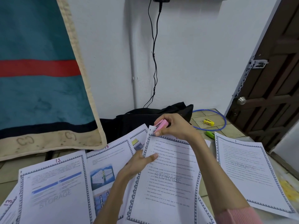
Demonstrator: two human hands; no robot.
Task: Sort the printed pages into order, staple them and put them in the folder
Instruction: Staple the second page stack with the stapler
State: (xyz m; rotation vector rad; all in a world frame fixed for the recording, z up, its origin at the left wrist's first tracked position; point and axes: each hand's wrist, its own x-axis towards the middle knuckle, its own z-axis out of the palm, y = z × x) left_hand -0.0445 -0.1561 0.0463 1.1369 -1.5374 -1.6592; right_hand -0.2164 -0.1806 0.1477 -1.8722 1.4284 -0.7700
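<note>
Step in hand: stapling the far-left corner of the centre sheaf, as far as can be judged.
Right hand: fingers curled tight round the pink stapler, squeezing it over that corner.
Left hand: thumb on top and fingers beneath, pinching the sheaf's left edge just near of the stapler.
Sheaf: lifted slightly at the far end, lying over page 15; how many leaves it holds cannot be told.
Other pages: page 12 and page 13 lie loose at near left; page 1 lies apart at right.
Spare staplers: a green stapler and a yellow stapler lie on the floor far right, untouched.
Folder: not seen.
To do it well: square the edges before pressing, keep the stapler's mouth inside the printed border, squeeze once and firmly.
Risk: a leaf slipping at the left pinch would staple crooked; page 1 lying apart suggests the order needs checking first.
</note>
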